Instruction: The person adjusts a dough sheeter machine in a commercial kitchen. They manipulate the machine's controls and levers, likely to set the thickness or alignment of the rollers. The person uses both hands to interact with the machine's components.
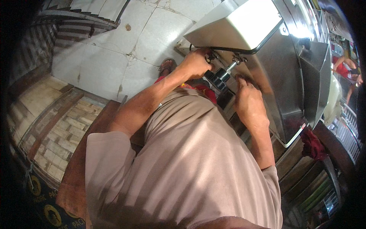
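A stainless-steel machine [274, 77] stands before me, with a bright metal hood [228, 31] jutting from it. Under the hood, a black knob [220, 79] sits at the end of a threaded metal shaft [233, 65]. My left hand [196, 63] is left of that knob, its fingers curled around a small dark part [211, 58] beneath the hood's edge. On the knob's other side is my right hand [248, 93], fingers bent towards the machine's side panel. Its fingertips are in shadow, so whether they grip anything is unclear.
Cracked white floor tiles [145, 37] lie at the left, beside a slatted metal frame [83, 18]. A woven panel [63, 134] is at lower left. Dark red cloth [314, 144] hangs below the machine. A person in red [347, 68] is at far right.
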Demonstrator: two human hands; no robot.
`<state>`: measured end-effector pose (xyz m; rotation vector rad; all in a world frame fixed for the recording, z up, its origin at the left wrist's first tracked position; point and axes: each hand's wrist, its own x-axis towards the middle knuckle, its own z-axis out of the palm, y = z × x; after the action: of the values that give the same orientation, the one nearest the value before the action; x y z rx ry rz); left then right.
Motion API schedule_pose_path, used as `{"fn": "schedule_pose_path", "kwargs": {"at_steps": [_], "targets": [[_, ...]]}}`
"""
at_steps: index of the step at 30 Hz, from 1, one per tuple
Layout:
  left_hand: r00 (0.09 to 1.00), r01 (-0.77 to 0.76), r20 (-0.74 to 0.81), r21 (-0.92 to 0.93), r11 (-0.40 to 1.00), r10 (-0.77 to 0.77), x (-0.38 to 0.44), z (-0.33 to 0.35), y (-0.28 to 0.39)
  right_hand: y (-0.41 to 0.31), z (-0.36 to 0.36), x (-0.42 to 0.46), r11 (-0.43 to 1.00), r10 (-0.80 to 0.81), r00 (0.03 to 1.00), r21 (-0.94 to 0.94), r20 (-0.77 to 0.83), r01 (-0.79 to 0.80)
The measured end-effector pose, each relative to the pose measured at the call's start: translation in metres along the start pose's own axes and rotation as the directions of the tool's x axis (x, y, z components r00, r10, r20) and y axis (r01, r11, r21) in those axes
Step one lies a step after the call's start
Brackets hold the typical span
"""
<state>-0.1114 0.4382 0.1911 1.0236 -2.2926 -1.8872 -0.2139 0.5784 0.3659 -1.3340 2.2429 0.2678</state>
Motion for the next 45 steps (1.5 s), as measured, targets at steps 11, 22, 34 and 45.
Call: {"fn": "schedule_pose_path", "kwargs": {"at_steps": [11, 22, 34, 45], "targets": [[0.999, 0.011, 0.036, 0.025, 1.0, -0.012, 0.003, 0.003, -0.006, 0.007, 0.016, 0.004, 0.997, 0.012, 1.0, 0.076, -0.005, -0.012], [0.999, 0.018, 0.036, 0.049, 0.999, -0.02, 0.003, 0.003, -0.004, 0.039, 0.106, 0.018, 0.94, 0.06, 0.974, 0.342, -0.216, 0.018], [0.998, 0.009, 0.063, 0.064, 0.998, -0.013, 0.004, 0.0, -0.003, 0.059, 0.195, 0.075, 0.859, 0.059, 0.997, 0.512, -0.059, -0.02], [0.999, 0.017, 0.041, 0.045, 0.999, -0.019, -0.002, -0.002, 0.004, 0.064, 0.12, 0.007, 0.963, 0.001, 0.98, 0.265, -0.199, 0.053]]}}
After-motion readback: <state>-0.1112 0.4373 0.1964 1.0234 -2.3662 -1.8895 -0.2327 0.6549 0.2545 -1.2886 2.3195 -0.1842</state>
